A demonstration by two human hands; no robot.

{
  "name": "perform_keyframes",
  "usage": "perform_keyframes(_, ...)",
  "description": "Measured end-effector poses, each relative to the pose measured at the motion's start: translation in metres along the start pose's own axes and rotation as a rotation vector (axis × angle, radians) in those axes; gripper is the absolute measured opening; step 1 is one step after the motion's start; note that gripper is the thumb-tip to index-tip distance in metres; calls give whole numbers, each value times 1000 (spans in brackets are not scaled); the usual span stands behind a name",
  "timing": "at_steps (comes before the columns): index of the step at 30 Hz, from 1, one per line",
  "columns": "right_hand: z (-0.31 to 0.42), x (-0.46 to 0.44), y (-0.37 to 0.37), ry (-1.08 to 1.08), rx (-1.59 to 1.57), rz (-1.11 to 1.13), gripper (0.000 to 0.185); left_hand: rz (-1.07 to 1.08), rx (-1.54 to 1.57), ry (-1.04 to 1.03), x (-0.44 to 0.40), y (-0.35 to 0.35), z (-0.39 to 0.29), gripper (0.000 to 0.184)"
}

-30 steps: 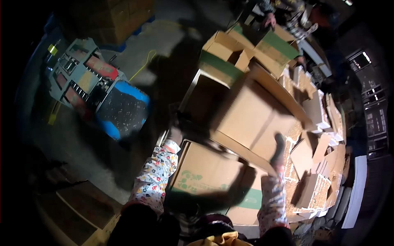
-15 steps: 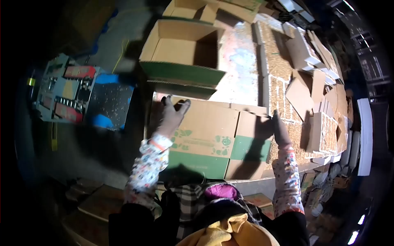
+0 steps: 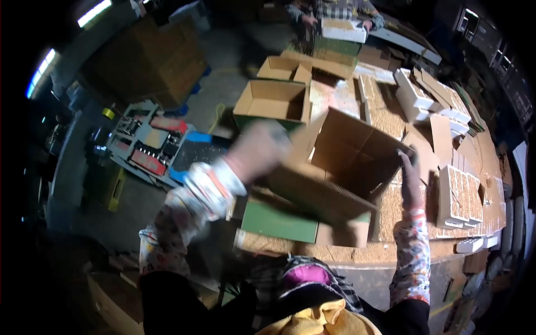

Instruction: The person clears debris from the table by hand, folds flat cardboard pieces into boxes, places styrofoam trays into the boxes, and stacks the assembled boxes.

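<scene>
An opened-up cardboard box stands tilted in front of me, its open top showing a plain brown inside. My right hand grips the box at its right upper corner, with the fingers at the rim. My left hand is at the box's left side and smeared by motion, so its fingers cannot be made out. Below the box lies a flat green-and-brown carton panel; whether it belongs to the same box I cannot tell.
Behind stand another open box and white blocks with straw-coloured tops. Loose cardboard pieces lie at the right. A grey-and-red machine is at the left. At the far end another person's hands are by a white tray.
The flat carton between my hands has become a raised, open box. My right hand has taken hold of its corner. The view has tilted up, bringing another person into sight.
</scene>
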State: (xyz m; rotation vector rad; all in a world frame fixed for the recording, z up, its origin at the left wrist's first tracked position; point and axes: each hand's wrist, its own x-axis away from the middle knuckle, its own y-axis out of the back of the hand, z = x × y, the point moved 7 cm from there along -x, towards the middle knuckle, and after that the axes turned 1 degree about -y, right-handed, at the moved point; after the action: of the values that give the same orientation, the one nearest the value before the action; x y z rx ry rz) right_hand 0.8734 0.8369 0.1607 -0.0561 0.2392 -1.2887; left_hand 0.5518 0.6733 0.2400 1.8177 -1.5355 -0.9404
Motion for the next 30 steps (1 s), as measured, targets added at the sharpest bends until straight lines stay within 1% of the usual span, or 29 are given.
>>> perform_keyframes(1, -25, -7, 4, -133, 136, -66, 59, 30, -184, -203, 7, -32, -34, 34)
perform_keyframes(2, -7, 2, -35, 150, 465, -57, 72, 200, -87, -160, 12, -61, -53, 47)
perform_keyframes(4, -12, 12, -71, 128, 528, 172, 85, 897, -59, -30, 25, -112, -61, 74)
perform_keyframes(6, -13, 9, -43, 368, 1445, -70, 98, 989, 118, -51, 51, -108, -76, 100)
perform_keyframes(7, -23, 2, -24, 311, 1447, -28, 106, 564, -130, -358, 64, -127, -62, 112)
perform_keyframes(8, -75, -16, 9, 247, 1367, 84, 95, 685, -183, -115, 67, -107, -71, 110)
perform_keyframes(9, -79, -28, 7, 31, 1035, 409, 84, 294, -309, 10, 44, -91, -47, 112)
perform_keyframes(10, -66, -25, -5, -198, 672, 711, 72, -85, -416, 144, 33, -86, -11, 115)
perform_keyframes(11, -15, -17, -23, -349, 696, 785, 49, -66, -90, 251, 31, -107, 38, 119)
perform_keyframes(12, 12, -31, -22, -351, 783, 752, 44, -88, -18, 240, 33, -105, 36, 119)
perform_keyframes(14, 65, -47, -44, -90, 684, 521, 59, -126, 133, 202, 34, -108, 24, 119)
perform_keyframes(15, 66, -18, -64, 301, 1036, 543, 68, -319, 76, 154, 38, -105, 24, 113)
perform_keyframes(16, 51, 28, -83, 714, 1364, 548, 77, -348, 164, 187, 44, -111, 36, 113)
perform_keyframes(18, -8, 106, -83, 713, 1434, 838, 91, -436, 337, 226, 45, -108, 61, 113)
perform_keyframes(19, -1, 109, -76, 630, 1234, 763, 88, -319, 87, 309, 54, -113, 61, 89)
perform_keyframes(20, 6, 111, -65, 549, 1039, 689, 84, -136, 428, 293, 50, -130, 78, 78)
perform_keyframes(21, 3, 107, -51, 471, 907, 590, 84, 42, 763, 262, 43, -145, 100, 68)
perform_keyframes(22, -22, 96, -33, 299, 779, 516, 85, 251, 1085, 239, 43, -159, 105, 58)
perform_keyframes(23, -65, 86, -12, 30, 556, 463, 86, 322, 1224, 216, 45, -142, 82, 38)
perform_keyframes(24, -96, 76, -1, -259, 255, 409, 88, 375, 894, 206, 47, -145, 80, 41)
perform_keyframes(25, -104, 72, 0, -427, -68, 391, 89, 436, 565, 185, 49, -149, 78, 43)
perform_keyframes(26, -85, 66, -4, -481, -438, 404, 91, 262, 562, 43, 58, -117, 38, 50)
perform_keyframes(27, -25, 61, -22, -500, -755, 267, 96, 83, 531, -95, 70, -85, -1, 59)
perform_keyframes(28, 4, 62, -27, -539, -692, 456, 87, -146, -154, -438, 101, -100, 9, 68)
perform_keyframes(30, -32, 38, 4, -237, 305, 407, 80, 186, -375, -386, 138, -153, 87, 65)
